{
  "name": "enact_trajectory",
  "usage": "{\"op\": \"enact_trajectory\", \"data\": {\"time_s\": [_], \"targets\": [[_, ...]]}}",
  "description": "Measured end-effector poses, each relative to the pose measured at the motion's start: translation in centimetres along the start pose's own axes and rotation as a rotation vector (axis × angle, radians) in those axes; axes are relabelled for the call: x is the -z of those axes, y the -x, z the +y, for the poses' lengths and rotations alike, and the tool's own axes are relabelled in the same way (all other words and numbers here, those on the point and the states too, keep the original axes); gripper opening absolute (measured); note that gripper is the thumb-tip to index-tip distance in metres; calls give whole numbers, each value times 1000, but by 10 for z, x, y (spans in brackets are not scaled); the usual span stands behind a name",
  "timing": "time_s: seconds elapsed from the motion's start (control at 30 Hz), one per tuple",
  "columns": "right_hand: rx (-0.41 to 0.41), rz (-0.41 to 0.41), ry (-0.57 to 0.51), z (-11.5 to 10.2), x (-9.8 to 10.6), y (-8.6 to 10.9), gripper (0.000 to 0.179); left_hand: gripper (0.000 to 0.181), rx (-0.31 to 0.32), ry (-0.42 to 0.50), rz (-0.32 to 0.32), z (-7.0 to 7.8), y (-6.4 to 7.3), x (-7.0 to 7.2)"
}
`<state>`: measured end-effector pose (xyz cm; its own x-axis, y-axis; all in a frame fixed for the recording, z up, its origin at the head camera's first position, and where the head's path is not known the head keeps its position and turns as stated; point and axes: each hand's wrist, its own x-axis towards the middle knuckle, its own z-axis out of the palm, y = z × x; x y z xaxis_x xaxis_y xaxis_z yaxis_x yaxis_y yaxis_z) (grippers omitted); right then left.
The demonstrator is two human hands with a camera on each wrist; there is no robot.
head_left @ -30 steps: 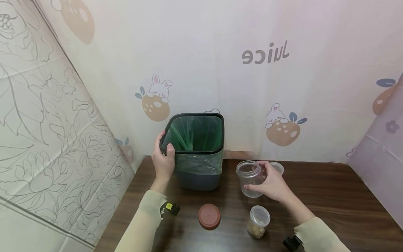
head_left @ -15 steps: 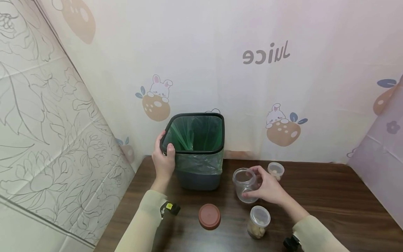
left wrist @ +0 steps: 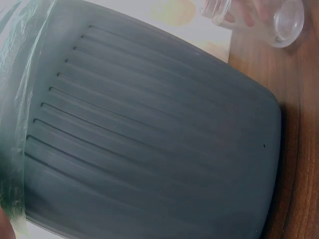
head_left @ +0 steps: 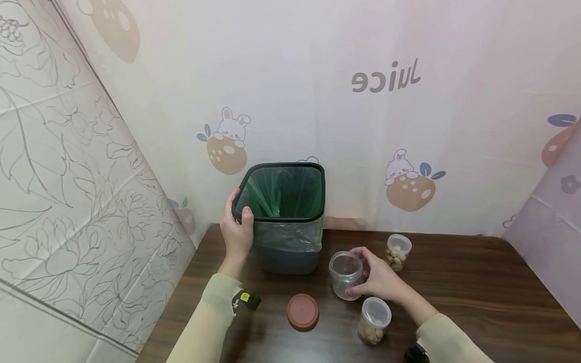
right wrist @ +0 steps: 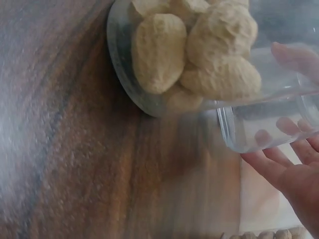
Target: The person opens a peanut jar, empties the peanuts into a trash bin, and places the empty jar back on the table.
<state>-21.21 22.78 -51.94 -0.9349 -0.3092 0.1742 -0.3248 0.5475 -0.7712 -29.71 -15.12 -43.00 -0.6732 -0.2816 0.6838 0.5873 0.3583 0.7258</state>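
Moved leftward, the clear jar (head_left: 342,282) sits in the right grip (head_left: 378,277) while left grip (head_left: 237,235) clasps the bin (head_left: 287,259).

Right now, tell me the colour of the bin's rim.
The bin's rim is black; it shows best in the head view.

Inspection counts one waste bin (head_left: 286,261), one green bin liner (head_left: 287,236), one uncapped clear jar (head_left: 341,287), two lidded nut jars (head_left: 371,331) (head_left: 394,261), one loose reddish-brown lid (head_left: 302,311), one left hand (head_left: 238,233), one right hand (head_left: 380,276), two wrist cameras (head_left: 252,301) (head_left: 415,354) and one wooden tabletop (head_left: 476,282).
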Motion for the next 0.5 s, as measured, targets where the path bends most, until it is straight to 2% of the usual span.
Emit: {"op": "enact_trajectory", "data": {"time_s": [0.3,0.5], "targets": [[-40,-25,-74,-1,-4,-2,95,60,-8,-7,7,-3,0,-2],[-41,-21,-61,0,-7,-5,98,60,-9,-7,10,-1,0,-1]]}}
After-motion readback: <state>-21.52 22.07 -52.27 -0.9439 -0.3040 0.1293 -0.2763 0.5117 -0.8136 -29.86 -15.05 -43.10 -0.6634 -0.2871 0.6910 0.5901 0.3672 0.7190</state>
